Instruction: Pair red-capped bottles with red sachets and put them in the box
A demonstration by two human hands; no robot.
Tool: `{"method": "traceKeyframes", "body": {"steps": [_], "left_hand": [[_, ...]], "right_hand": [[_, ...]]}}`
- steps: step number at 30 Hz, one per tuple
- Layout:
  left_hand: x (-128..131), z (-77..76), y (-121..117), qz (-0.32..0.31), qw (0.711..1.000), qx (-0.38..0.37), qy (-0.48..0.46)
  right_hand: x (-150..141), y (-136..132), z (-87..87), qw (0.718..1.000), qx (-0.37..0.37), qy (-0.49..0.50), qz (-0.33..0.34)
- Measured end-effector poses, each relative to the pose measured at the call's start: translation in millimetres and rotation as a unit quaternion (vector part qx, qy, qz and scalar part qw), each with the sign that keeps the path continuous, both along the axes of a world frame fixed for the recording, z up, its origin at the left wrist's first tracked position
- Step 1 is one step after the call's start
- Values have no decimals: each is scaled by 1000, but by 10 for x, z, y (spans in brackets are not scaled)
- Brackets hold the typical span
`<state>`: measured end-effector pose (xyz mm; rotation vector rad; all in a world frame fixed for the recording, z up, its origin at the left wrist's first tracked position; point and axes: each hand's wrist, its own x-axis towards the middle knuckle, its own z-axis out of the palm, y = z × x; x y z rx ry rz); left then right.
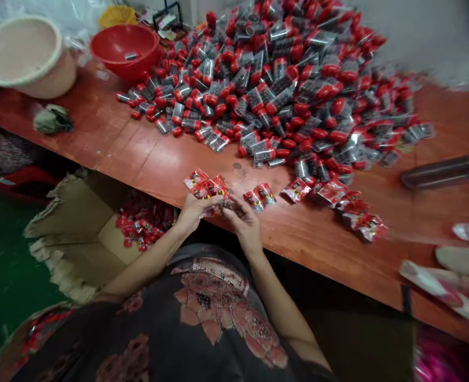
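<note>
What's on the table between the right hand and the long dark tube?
The head view shows a pair of red packets nearest the right hand, then a row of more red packets towards the long dark tube.

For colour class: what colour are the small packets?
The packets are mainly red; see head view.

Left grip (193, 211) and right grip (246, 224) curl close together.

Pale wall (437, 42) behind a reddish table (155, 156) — green floor (11, 244) at left.
</note>
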<state>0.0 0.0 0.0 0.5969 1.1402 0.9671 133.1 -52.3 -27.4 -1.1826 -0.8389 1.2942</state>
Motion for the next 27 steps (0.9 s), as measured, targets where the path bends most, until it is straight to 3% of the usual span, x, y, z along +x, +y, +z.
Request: {"method": "traceKeyframes", "body": {"steps": [5, 10, 17, 23, 27], "left_hand": [[-22, 16, -4, -40, 999, -9, 35], [-10, -6, -4, -34, 999, -5, 36], [66, -1, -105, -52, 998, -24, 32], [45, 13, -27, -4, 999, -24, 23], [68, 14, -15, -26, 999, -24, 20]], "right_hand": [[106, 26, 35, 999, -11, -29, 39], [243, 52, 98, 992, -5, -82, 93], [114, 53, 50, 1000, -17, -6, -3], [164, 35, -13, 998, 9, -9, 63], [187, 30, -69, 999, 8, -33, 19]]}}
